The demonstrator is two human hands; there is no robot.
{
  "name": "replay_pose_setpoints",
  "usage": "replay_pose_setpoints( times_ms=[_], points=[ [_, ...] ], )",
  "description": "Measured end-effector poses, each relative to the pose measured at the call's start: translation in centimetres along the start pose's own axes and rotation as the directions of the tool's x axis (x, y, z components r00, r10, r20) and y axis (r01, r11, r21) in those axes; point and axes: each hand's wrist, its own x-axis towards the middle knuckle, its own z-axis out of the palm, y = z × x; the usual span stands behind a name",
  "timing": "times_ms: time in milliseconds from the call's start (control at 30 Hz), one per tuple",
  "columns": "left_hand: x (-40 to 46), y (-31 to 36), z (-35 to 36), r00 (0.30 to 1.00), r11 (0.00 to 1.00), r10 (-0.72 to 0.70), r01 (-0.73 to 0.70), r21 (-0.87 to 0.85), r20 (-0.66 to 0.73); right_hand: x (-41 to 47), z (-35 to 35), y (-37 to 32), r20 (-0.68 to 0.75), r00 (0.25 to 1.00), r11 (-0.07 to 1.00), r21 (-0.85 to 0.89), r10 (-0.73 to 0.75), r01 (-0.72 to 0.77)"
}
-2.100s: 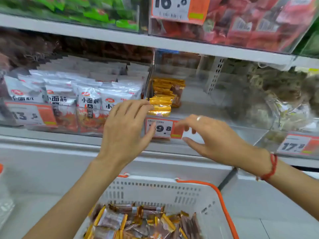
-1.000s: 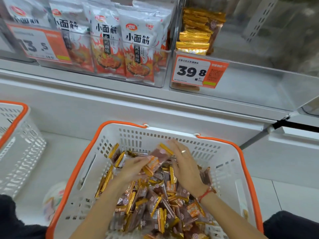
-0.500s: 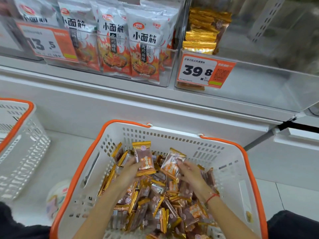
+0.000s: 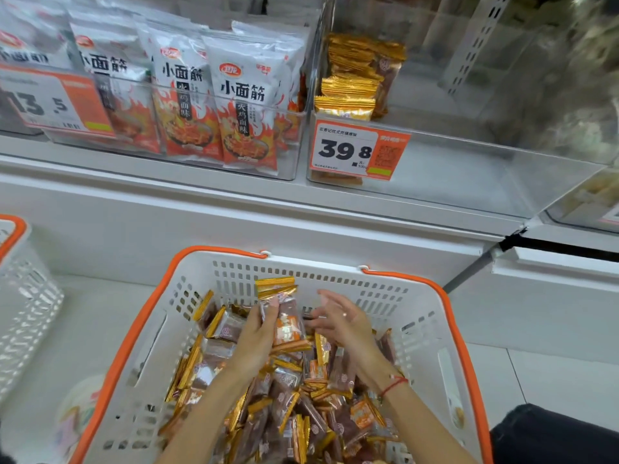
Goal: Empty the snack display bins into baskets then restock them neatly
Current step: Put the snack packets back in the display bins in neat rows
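A white basket with an orange rim [image 4: 167, 296] stands below the shelf, filled with several small gold-edged snack packets [image 4: 301, 413]. My left hand [image 4: 258, 333] grips a small stack of these packets [image 4: 284, 316], held upright above the pile. My right hand [image 4: 341, 323] hovers just right of the stack, fingers spread and straight, holding nothing. On the shelf above, a clear display bin [image 4: 469, 182] with a 39.8 price tag [image 4: 358, 152] holds a neat stack of gold packets [image 4: 355, 82] in its left corner; most of its floor is bare.
To the left, a clear bin of white and red noodle-snack bags [image 4: 241, 105] carries a 13.5 tag [image 4: 50, 102]. A second white basket [image 4: 23, 296] stands at the far left. A round lid or tub [image 4: 80, 406] lies on the floor between the baskets.
Both hands dropped from the shelf bin into the basket and picked up packets. The right hand's packet has joined the left hand's stack, and the right hand now holds nothing.
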Motion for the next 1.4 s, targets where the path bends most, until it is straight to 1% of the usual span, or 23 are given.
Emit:
replay_pose_setpoints(
  times_ms=[33,67,100,133,167,233,267,333,367,400,467,533,600,667,700,767,833,900,1000,1067,1200,1333,1400],
  points=[
    [0.2,-0.4,-0.2,0.999,0.999,-0.018,0.017,-0.027,-0.031,0.6,-1.0,0.6,-0.06,0.998,0.999,-0.029,0.028,-0.03],
    [0.6,-0.8,-0.6,0.998,0.997,-0.036,0.033,-0.071,-0.043,1.2,-2.4,1.6,-0.112,0.994,0.981,-0.188,0.018,-0.039],
    [0.8,-1.0,-0.8,0.997,0.992,-0.065,0.061,-0.112,-0.035,1.8,-3.9,2.9,-0.098,0.995,0.893,-0.45,-0.024,-0.023],
    [1.1,-1.1,-1.1,0.994,0.98,-0.107,0.102,-0.171,-0.025,2.2,-5.2,4.5,-0.001,0.999,0.716,-0.697,-0.037,0.026],
    [1.7,-1.6,-1.3,0.987,0.954,-0.162,0.155,-0.257,-0.008,2.4,-6.2,6.1,0.143,0.99,0.509,-0.853,0.018,0.114],
    [2.3,-2.0,-1.2,0.976,0.897,-0.218,0.197,-0.397,-0.009,2.1,-6.9,9.0,0.309,0.929,0.193,-0.943,0.203,0.271],
    [2.4,-1.9,-0.9,0.975,0.871,-0.221,0.199,-0.45,0.003,1.8,-6.9,10.0,0.325,0.921,0.067,-0.946,0.216,0.318],
    [2.8,-2.0,-0.6,0.971,0.845,-0.239,0.213,-0.49,0.009,1.4,-6.9,11.5,0.347,0.933,-0.09,-0.93,0.094,0.355],
    [2.7,-1.9,-0.6,0.97,0.857,-0.241,0.22,-0.466,0.014,1.4,-6.9,11.8,0.36,0.933,-0.079,-0.929,0.026,0.361],
    [2.7,-1.9,-0.8,0.972,0.87,-0.235,0.214,-0.444,0.008,1.5,-6.9,11.8,0.355,0.934,0.002,-0.935,-0.026,0.356],
    [2.5,-1.8,-1.1,0.976,0.907,-0.216,0.203,-0.369,0.007,1.4,-6.3,10.0,0.255,0.966,0.362,-0.897,-0.042,0.253],
    [2.4,-1.7,-1.4,0.985,0.948,-0.174,0.17,-0.269,0.008,1.5,-5.0,7.1,0.158,0.987,0.703,-0.705,0.027,0.094],
    [2.2,-1.5,-1.6,0.995,0.982,-0.094,0.09,-0.167,-0.016,1.5,-3.7,3.8,0.161,0.987,0.848,-0.526,0.027,0.062],
    [1.8,-1.3,-1.6,0.999,0.996,-0.021,0.019,-0.091,-0.025,0.7,-2.7,0.5,0.243,0.97,0.924,-0.377,0.031,0.065],
    [1.8,-0.9,-1.6,0.999,0.995,-0.038,0.035,-0.097,-0.026,0.4,-2.4,-0.9,0.272,0.961,0.952,-0.302,0.038,0.048],
    [1.6,0.4,-1.5,0.998,0.992,-0.058,0.055,-0.109,-0.03,-0.3,-1.8,-3.0,0.313,0.948,0.979,-0.205,0.051,0.015],
    [1.6,1.9,-1.0,0.996,0.989,-0.086,0.082,-0.12,-0.031,-0.8,-1.0,-4.3,0.308,0.951,0.976,-0.209,0.014,0.054],
    [1.9,2.7,-0.6,0.997,0.986,-0.079,0.075,-0.151,-0.016,-1.0,-0.1,-4.9,0.226,0.968,0.945,-0.281,-0.106,0.169],
    [-0.3,5.3,0.0,0.999,0.976,0.01,-0.003,-0.217,0.031,-1.4,0.5,-6.0,0.044,0.969,0.945,-0.214,-0.243,0.247],
    [-1.9,7.0,0.4,0.993,0.973,0.089,-0.071,-0.219,0.073,-1.9,0.7,-7.3,-0.012,0.956,0.935,-0.211,-0.293,0.284],
    [-5.3,11.8,0.9,0.954,0.942,0.298,-0.286,-0.176,0.041,-3.2,0.7,-11.4,0.054,0.893,0.847,-0.297,-0.446,0.441],
    [-7.4,16.4,0.6,0.87,0.859,0.493,-0.485,-0.163,0.007,-4.8,0.4,-17.2,0.339,0.807,0.807,-0.185,-0.483,0.561],
    [-7.4,18.8,0.6,0.814,0.812,0.581,-0.581,-0.044,-0.033,-5.7,0.4,-19.9,0.353,0.76,0.764,-0.164,-0.546,0.624]
  ],
)
